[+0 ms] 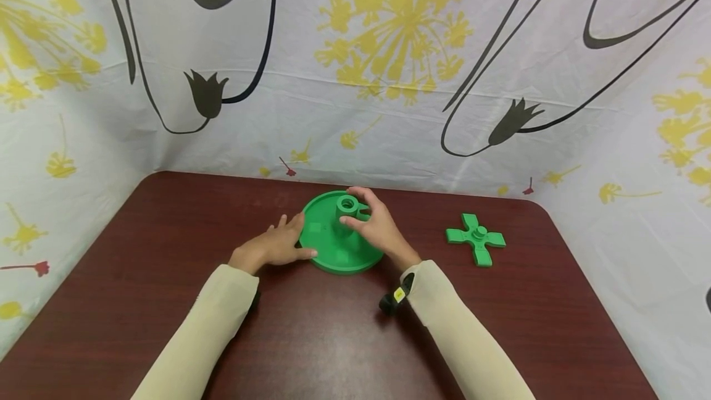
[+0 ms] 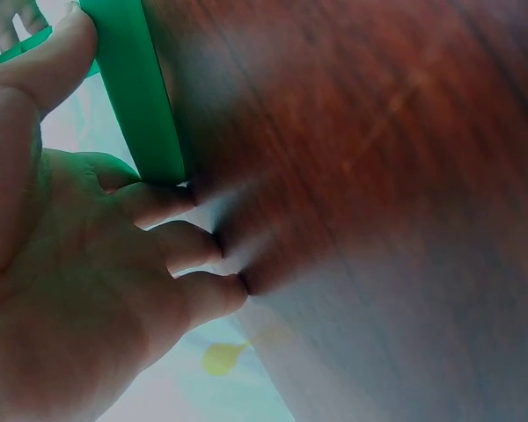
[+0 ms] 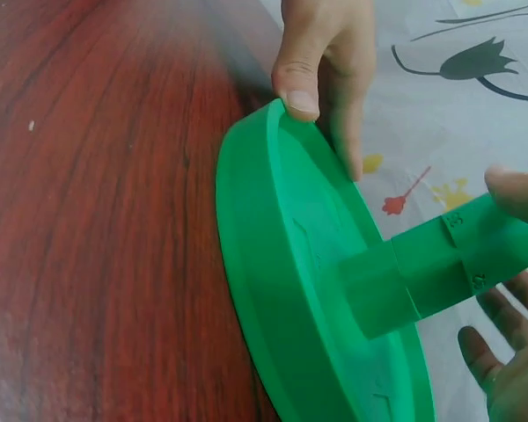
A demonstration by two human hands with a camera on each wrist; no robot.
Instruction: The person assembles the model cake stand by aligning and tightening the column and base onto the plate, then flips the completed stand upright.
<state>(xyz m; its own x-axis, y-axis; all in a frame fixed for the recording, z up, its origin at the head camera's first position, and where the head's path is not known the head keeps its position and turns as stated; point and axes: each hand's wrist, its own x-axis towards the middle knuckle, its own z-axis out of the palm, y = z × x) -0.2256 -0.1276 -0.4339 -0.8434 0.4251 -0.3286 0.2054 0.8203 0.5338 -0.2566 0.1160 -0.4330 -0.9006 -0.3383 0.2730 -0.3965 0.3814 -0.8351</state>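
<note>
At the table's [image 1: 322, 350] far middle, bracing the disc [image 1: 341, 259] with the left hand [image 1: 278, 245] spread at its left rim, not clenched; leaving the cross [image 1: 479, 238] untouched, far right; grasping the upright post [image 1: 340, 217] near its top with the right hand [image 1: 383, 227]. Apparently seating or adjusting the post; probably calls for steadying the disc.

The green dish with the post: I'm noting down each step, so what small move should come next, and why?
Probably a gentle downward press on the green post with the right hand, whose thumb touches it near its top. The post stands upright on the green dish, and the left hand touches the rim, placed to steady it; I can't tell whether the post is fully seated.
</note>
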